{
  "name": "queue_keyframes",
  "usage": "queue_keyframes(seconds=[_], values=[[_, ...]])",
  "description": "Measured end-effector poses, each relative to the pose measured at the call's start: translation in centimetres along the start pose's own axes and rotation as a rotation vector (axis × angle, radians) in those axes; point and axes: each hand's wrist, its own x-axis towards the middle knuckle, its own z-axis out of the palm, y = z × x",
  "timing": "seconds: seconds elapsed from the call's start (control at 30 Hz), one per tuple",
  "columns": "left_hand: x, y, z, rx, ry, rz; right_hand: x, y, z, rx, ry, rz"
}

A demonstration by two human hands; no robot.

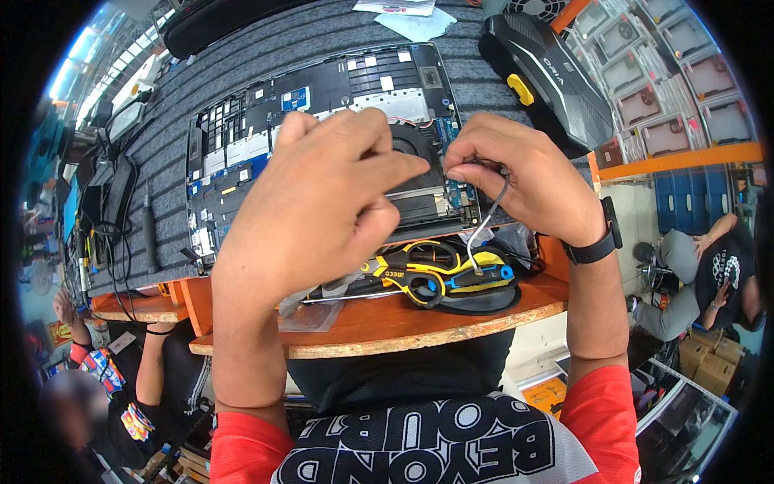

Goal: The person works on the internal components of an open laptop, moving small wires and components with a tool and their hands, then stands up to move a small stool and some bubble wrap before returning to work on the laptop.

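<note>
An opened laptop base (314,68) lies on the ribbed grey mat, its inner boards and a black fan (405,139) exposed. My left hand (310,198) is over its middle, covering part of it. The left index finger stretches to the right beside the fan, the other fingers are loosely bent, and nothing shows in that hand. At the laptop's right edge, my right hand (528,173) pinches a thin grey-and-white cable (489,216) between thumb and fingers. The cable's lower end hangs down over the tools; its upper end is hidden by the fingers.
Yellow-and-black scissors (419,274) and a blue-and-yellow tool (484,277) lie on the orange wooden shelf (371,337) below the mat. A black case (548,81) stands at far right. A dark screwdriver (150,230) lies left. Other people are at both sides.
</note>
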Motion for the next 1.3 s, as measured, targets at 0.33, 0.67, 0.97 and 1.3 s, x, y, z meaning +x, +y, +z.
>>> queue_keyframes(seconds=[0.33, 0.67, 0.97, 1.3], values=[[0.0, 0.5, 0.6, -0.038, -0.052, 0.02, -0.2, 0.3, -0.4, 0.048, -0.012, 0.049], [-0.1, 0.3, 0.8, -0.014, -0.036, 0.011, -0.1, -0.1, -0.5, -0.061, 0.033, 0.042], [-0.3, 1.1, 2.3, 0.028, -0.057, 0.042, 0.2, -0.5, -0.4, -0.157, 0.037, 0.012], [-0.3, 1.4, 2.3, 0.06, -0.093, 0.01, 0.3, -0.6, -0.9, -0.283, 0.043, -0.019]])
